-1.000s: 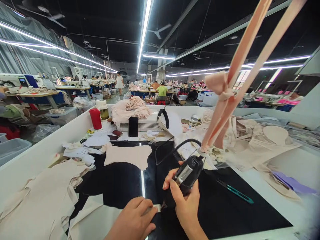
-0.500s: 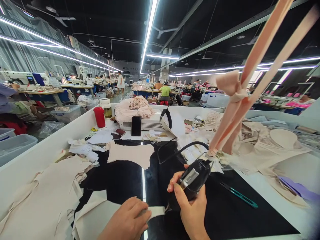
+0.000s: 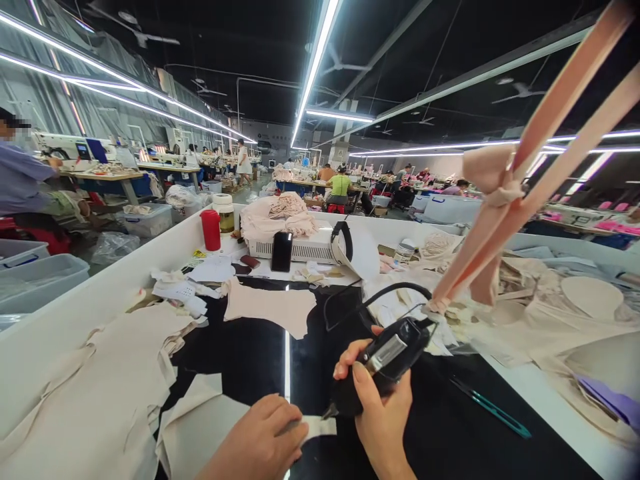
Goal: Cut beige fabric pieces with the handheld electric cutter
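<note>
My right hand (image 3: 383,407) is wrapped around a black corded hand tool (image 3: 393,353) with a metal plate on its side. Its pointed tip is at the narrow end of a beige fabric piece (image 3: 210,427); whether it touches the cloth I cannot tell. My left hand (image 3: 270,433) presses that piece onto the black board (image 3: 240,360), fingers bent and close together, covering its middle. Pink fabric straps (image 3: 480,233), knotted together, run from the tool's rear end up to the right.
Stacked beige fabric pieces (image 3: 90,393) lie at left, and one cut piece (image 3: 270,307) lies ahead. Teal thread snips (image 3: 493,407) rest at right. Behind are a phone (image 3: 282,251), a red cup (image 3: 211,230) and a white box (image 3: 260,250). Fabric heaps (image 3: 550,293) fill the right side.
The view has turned slightly left, so the surroundings sit farther right. The tool's tip has shifted left relative to the fabric, from its end to just inside it. Both hands keep their hold.
</note>
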Demonstrator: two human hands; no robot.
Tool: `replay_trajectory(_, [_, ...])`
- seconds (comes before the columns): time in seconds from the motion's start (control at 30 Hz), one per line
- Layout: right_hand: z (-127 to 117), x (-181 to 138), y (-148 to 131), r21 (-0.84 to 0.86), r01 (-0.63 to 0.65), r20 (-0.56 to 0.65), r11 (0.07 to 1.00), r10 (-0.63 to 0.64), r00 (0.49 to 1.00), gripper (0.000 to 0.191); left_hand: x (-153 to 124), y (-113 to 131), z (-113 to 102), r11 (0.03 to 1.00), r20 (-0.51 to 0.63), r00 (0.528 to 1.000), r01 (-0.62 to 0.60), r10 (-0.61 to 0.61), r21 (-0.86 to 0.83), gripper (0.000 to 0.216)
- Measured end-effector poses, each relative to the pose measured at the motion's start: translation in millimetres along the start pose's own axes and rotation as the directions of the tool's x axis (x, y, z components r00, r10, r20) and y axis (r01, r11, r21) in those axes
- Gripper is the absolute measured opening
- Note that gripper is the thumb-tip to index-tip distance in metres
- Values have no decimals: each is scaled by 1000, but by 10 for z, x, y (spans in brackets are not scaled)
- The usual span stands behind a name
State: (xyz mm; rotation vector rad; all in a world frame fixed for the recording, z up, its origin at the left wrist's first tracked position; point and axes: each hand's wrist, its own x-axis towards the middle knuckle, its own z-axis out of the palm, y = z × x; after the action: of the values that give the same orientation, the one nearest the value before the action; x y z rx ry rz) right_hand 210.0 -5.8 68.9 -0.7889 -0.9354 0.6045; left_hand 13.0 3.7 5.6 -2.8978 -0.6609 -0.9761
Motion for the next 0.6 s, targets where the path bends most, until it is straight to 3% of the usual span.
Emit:
replay_trajectory(0.3, [214,-62,-46,8,-61,-68,998,61,996,41,9,9,26,1000,-19,1000,-4,4,2,29])
replay_trajectory(0.6, [-11,46,44,-43,-2,-32,999,1,1000,42,-22,-3,34,1000,-5,1000,-1,1,-5,28])
